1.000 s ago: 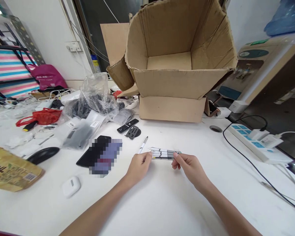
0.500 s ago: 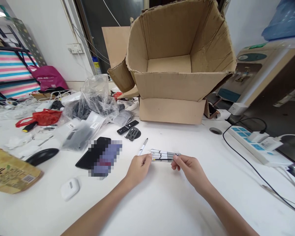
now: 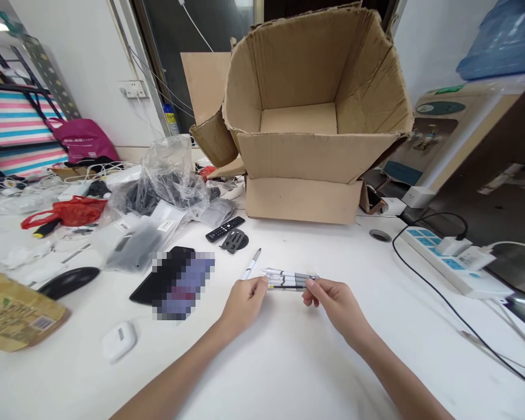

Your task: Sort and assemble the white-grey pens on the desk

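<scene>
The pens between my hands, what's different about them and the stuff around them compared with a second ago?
Nothing visibly moved on the table; only the view shifted, so things appear slightly lower and mostly farther left. Nothing was taken up or let go: your left hand and right hand stay at opposite ends of the pens. The lone pen, remote and cardboard box stayed as they were.

Reckoned from the middle of the view, a worn cardboard box (image 3: pixel 315 154) gapes between twelve and one o'clock on the white table (image 3: pixel 301 361). A water dispenser (image 3: pixel 437 131) stands at two, a power strip (image 3: pixel 454 265) with plugged-in adapters (image 3: pixel 475 257) just past three, a white case (image 3: pixel 119 341) at eight, a gold pouch (image 3: pixel 20 315) near half past eight, a red bag (image 3: pixel 79 210) at nine.
</scene>
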`<state>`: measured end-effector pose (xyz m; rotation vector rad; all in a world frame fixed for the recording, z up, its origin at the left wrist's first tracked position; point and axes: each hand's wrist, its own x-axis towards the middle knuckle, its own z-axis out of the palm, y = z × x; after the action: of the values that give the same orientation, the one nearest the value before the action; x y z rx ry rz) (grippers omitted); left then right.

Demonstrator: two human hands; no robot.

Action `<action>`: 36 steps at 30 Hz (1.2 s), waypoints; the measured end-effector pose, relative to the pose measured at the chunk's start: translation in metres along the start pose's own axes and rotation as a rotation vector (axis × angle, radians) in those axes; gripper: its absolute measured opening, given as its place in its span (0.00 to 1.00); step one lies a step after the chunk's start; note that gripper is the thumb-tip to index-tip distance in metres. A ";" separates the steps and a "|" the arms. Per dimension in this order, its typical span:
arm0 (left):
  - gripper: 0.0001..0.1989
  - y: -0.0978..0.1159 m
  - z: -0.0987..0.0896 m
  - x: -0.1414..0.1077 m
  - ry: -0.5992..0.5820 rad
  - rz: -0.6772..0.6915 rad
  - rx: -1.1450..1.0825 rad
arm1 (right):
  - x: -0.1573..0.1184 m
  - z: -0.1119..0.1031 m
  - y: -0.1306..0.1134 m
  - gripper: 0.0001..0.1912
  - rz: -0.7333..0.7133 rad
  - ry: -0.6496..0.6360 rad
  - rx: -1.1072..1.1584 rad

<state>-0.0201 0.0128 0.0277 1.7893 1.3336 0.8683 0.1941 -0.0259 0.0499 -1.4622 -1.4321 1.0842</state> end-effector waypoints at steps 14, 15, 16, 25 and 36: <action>0.23 0.002 -0.001 0.000 0.007 -0.020 0.006 | -0.001 0.002 -0.002 0.22 -0.019 0.040 0.015; 0.24 0.002 -0.001 0.000 0.004 -0.018 0.005 | -0.001 0.003 -0.002 0.24 -0.018 0.038 0.006; 0.24 0.003 -0.001 0.000 0.000 -0.015 0.003 | -0.002 0.004 -0.002 0.25 -0.018 0.033 0.005; 0.24 0.001 -0.001 0.001 -0.004 -0.024 0.027 | 0.000 0.007 0.000 0.20 -0.039 0.091 0.073; 0.21 0.008 0.008 -0.010 -0.094 0.128 0.375 | -0.005 0.012 -0.002 0.15 -0.154 -0.027 -0.122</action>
<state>-0.0121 0.0009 0.0297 2.1950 1.4013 0.6183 0.1825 -0.0312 0.0485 -1.4000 -1.6266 0.9382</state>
